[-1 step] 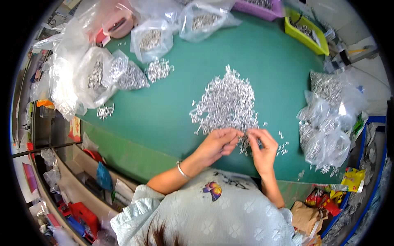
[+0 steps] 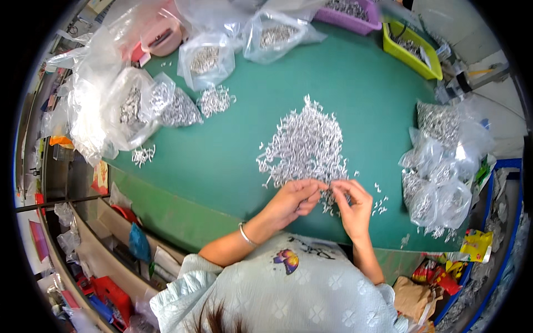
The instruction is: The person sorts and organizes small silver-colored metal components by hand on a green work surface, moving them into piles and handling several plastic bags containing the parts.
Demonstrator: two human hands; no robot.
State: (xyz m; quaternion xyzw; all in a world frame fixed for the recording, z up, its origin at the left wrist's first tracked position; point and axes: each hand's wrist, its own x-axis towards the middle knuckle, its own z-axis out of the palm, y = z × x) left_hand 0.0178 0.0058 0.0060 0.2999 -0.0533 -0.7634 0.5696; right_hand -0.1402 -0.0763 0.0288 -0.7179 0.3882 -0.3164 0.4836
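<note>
A heap of small silver metal pieces, curved like little hooks, lies on the green tabletop in front of me. At its near edge, my left hand is closed in a pinch, thumb against forefinger. My right hand pinches close beside it, so the fingertips of both almost meet. Whatever is between the fingertips is too small to make out. Several loose silver pieces are scattered just right of my right hand.
Clear plastic bags of metal parts crowd the right edge. More filled bags stand at the left, beside a small pile of silver pieces. Purple and yellow-green baskets sit at the back. An open drawer is lower left.
The far part of the table sits slightly lower in the picture, as the view has tilted a little. Both hands keep their pinch at the heap's near edge.
</note>
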